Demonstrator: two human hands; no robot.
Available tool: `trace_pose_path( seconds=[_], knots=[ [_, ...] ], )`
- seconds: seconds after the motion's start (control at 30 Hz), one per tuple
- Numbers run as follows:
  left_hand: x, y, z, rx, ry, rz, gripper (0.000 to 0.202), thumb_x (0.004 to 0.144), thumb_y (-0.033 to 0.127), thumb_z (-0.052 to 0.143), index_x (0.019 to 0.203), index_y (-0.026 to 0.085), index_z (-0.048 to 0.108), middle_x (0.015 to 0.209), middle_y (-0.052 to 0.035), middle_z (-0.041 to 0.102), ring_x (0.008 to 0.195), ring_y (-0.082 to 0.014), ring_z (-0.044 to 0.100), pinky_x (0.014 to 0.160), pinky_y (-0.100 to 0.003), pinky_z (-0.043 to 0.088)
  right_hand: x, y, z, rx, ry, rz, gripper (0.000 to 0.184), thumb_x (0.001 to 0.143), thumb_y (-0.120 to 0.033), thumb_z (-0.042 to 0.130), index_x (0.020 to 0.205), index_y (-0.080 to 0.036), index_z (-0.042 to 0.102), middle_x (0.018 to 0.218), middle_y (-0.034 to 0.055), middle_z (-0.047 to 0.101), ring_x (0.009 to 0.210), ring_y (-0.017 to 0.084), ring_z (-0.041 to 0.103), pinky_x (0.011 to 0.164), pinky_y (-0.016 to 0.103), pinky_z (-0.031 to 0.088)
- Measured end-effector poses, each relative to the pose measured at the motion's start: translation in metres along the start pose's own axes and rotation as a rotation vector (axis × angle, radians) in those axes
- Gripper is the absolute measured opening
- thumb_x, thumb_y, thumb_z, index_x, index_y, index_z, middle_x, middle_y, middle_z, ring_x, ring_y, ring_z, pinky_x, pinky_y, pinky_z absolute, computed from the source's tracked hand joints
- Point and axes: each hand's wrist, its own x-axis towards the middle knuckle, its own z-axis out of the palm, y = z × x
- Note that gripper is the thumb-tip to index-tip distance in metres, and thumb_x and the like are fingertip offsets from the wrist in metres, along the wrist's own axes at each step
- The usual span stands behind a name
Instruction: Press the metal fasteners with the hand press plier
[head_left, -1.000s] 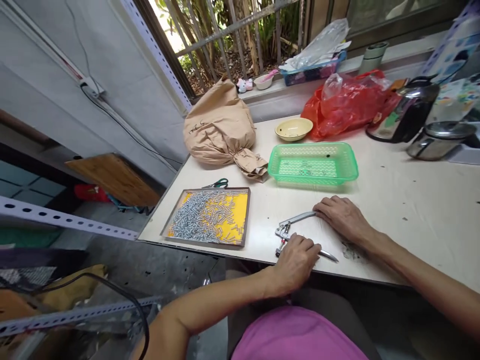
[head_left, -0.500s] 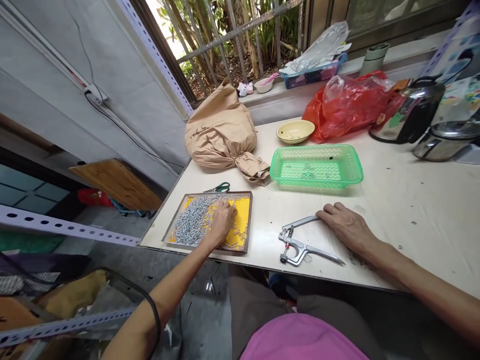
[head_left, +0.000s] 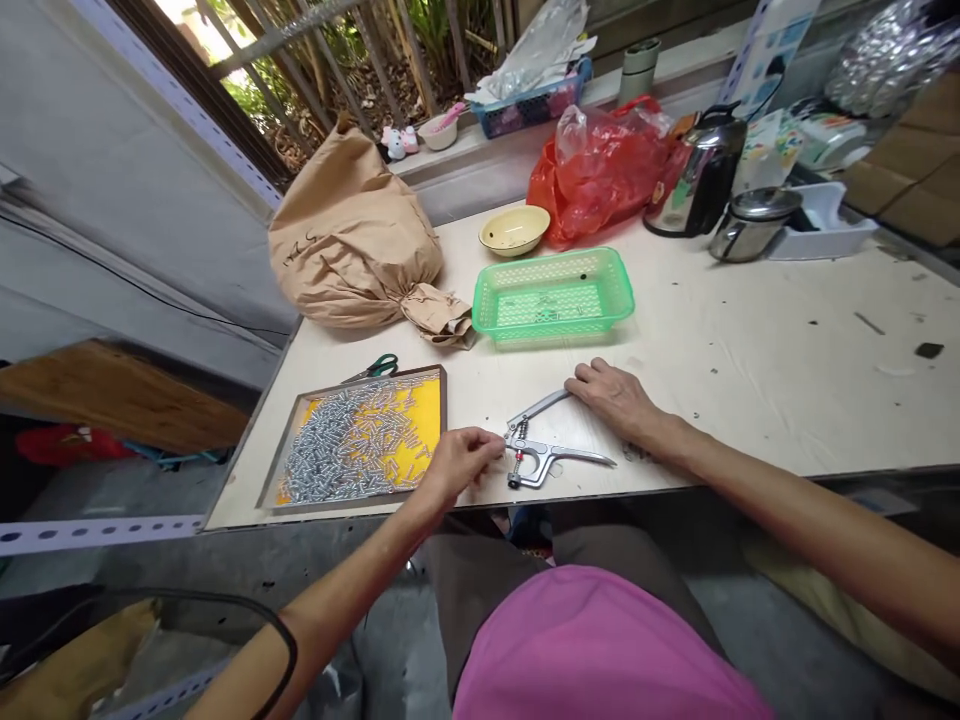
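Observation:
A pair of silver snap pliers (head_left: 541, 452) with a spring and a small red part lies on the table. My right hand (head_left: 616, 398) is closed at the end of the upper handle. My left hand (head_left: 463, 462) is pinched, its fingertips right at the pliers' jaw end; whatever sits between them is too small to make out. To the left, a shallow tray (head_left: 443, 425) with a yellow bottom contains many small silver metal pieces (head_left: 330, 440), heaped on its left side and scattered toward the right.
Behind the pliers stands a green plastic basket (head_left: 555, 330) with a few small pieces inside. Green-handled scissors (head_left: 382, 366) lie behind the tray. Farther back are a brown sack (head_left: 352, 240), a cream bowl (head_left: 514, 232), a red plastic bag (head_left: 592, 180) and a kettle (head_left: 697, 175).
My left hand has left the tray and moved right to the pliers' jaw end. My right hand stays at the handle. The camera view has turned to the right.

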Motion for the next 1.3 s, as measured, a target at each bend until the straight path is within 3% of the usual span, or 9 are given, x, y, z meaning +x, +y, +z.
trace_pose_path(
  seconds=[0.13,0.53,0.83,1.3],
  knots=[
    [0.002,-0.004,0.025,-0.09,-0.002,-0.078,0.019,0.072,0.031,0.066,0.073,0.012,0.063,0.054,0.0025,0.055,0.042,-0.0054,0.041,0.04,-0.018,0.031,0.0,0.003,0.005,-0.001,0.026,-0.009,0.023,0.091,-0.01,0.039,0.093,-0.02,0.06,0.095,0.0099,0.059,0.089,0.023,0.044,0.063,0.03,0.031],
    [0.005,-0.012,0.037,-0.003,-0.004,-0.097,0.022,0.074,0.036,0.064,0.072,0.014,0.062,0.047,0.0039,0.053,0.039,-0.0079,0.047,0.038,-0.019,0.038,0.0,0.014,-0.002,-0.013,0.039,-0.041,0.023,0.089,-0.005,0.042,0.092,-0.017,0.061,0.094,0.008,0.06,0.085,0.02,0.044,0.062,0.03,0.026],
    [0.007,0.008,0.042,0.236,-0.006,-0.054,0.016,0.078,0.029,0.059,0.071,0.015,0.061,0.047,0.0038,0.057,0.04,-0.0096,0.053,0.044,-0.02,0.041,-0.007,0.025,0.009,-0.041,0.104,-0.048,0.021,0.091,-0.008,0.042,0.089,-0.018,0.061,0.09,0.0076,0.06,0.083,0.02,0.044,0.062,0.031,0.024],
    [0.017,0.016,0.033,0.254,-0.172,-0.205,0.013,0.08,0.023,0.057,0.073,0.014,0.061,0.045,0.0031,0.056,0.04,-0.0118,0.058,0.044,-0.021,0.046,-0.008,0.024,0.006,-0.034,0.09,-0.021,0.023,0.09,-0.006,0.041,0.089,-0.017,0.061,0.09,0.0082,0.06,0.084,0.02,0.044,0.061,0.031,0.025]
  ],
)
